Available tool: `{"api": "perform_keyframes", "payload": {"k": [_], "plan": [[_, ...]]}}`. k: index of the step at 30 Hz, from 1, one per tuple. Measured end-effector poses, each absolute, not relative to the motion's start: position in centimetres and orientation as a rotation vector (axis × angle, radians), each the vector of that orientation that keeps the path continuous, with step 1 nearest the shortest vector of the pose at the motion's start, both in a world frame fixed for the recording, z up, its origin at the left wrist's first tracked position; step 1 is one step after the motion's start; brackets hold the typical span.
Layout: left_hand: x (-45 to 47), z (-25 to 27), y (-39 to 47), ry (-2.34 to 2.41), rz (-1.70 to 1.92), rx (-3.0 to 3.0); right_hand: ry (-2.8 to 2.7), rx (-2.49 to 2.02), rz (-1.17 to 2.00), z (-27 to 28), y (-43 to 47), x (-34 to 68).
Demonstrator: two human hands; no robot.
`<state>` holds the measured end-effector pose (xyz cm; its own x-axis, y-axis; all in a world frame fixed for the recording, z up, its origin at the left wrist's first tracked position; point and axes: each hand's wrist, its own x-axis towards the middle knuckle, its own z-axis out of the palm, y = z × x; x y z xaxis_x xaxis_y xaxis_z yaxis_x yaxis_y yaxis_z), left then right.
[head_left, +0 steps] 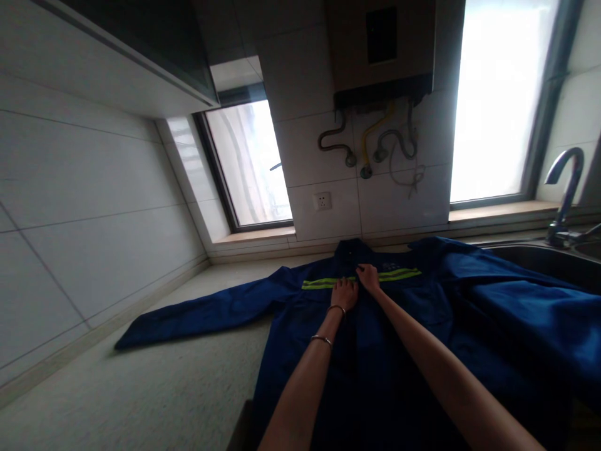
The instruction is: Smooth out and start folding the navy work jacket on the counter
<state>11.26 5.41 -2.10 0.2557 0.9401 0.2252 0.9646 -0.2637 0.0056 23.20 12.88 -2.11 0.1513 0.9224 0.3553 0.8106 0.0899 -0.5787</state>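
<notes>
Where the left hand rests, lime stripes cross the cloth jacket.

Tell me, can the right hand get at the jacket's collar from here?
Probably yes: the right hand is at the front of the blue jacket, just below the collar, with nothing visible blocking the way.

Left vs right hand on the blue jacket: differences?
The left hand has two bracelets on its arm; the right hand shows none.
Left hand's fingers lie spread on the fabric; right hand's are curled.
Left hand sits lower in frame than right hand.
Both are ungloved and touch the jacket.
</notes>
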Motion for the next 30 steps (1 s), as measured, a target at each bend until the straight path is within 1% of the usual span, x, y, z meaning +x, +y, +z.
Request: {"api": "perform_keyframes", "payload": {"k": [7,20,30], "plan": [[10.9,-1.9,5.5,-1.82,-0.345,-2.363,-1.65,-1.822,0.164,-1.6,14.1,23.6],[10.9,-2.0,5.9,-1.77,-0.342,-2.342,-2.13,-1.686,-0.172,-1.8,13.3,21.6],[11.0,-1.8,5.6,-1.758,-0.32,-2.324,-2.32,-1.627,-0.241,-1.9,14.1,22.3]]}}
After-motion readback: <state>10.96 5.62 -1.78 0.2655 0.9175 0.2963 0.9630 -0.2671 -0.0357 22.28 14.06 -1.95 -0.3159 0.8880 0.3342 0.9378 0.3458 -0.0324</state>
